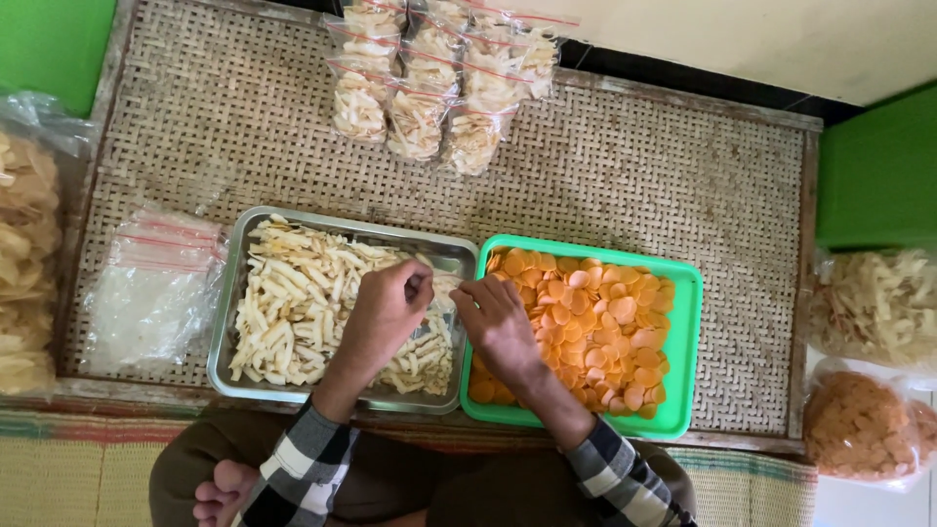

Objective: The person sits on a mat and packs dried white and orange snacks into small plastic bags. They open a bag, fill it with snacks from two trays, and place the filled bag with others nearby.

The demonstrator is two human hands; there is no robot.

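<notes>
Head view: your left hand [384,314] and right hand [496,322] pinch a small clear bag [441,310] between them, fingers closed on its mouth, above the steel tray [226,322] of pale sticks [293,303], beside the green tray [683,342] of orange chips [595,327].

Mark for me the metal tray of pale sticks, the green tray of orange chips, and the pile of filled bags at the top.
metal tray [226,293], head view, bare left rim.
green tray [688,332], head view, right wall.
filled bags [415,122], head view, middle of a front bag.
</notes>
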